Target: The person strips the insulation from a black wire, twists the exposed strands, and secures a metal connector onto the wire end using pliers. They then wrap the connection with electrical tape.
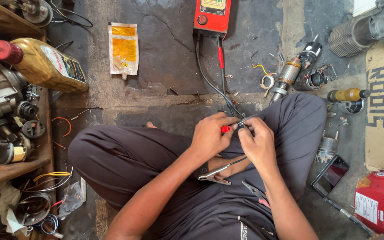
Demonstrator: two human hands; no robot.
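Sitting cross-legged on the concrete floor (165,62), the person has both hands up over the lap. The left hand (210,135) is closed around a red-tipped probe (226,129), thumb and fingers pinching it firmly. The right hand (258,142) is curled tight too, gripping the metal end of a black lead (245,121) right against that red tip — the two pieces are touching, or very nearly. Both cables (214,84) run up across the floor to a red tester box (212,18) at the far edge. A large metal clip (216,173) lies loose on the lap, unheld, and pliers (255,192) rest on the trousers by the right forearm.

By my reckoning this is mid-job: the leads are in hand and brought together, yet the motor armature (287,75) lies well apart on the floor beyond the right knee, untouched, with small parts scattered near it. A phone (330,175) lies by the right thigh; an oil bottle (41,64) lies on the wooden shelf at left.
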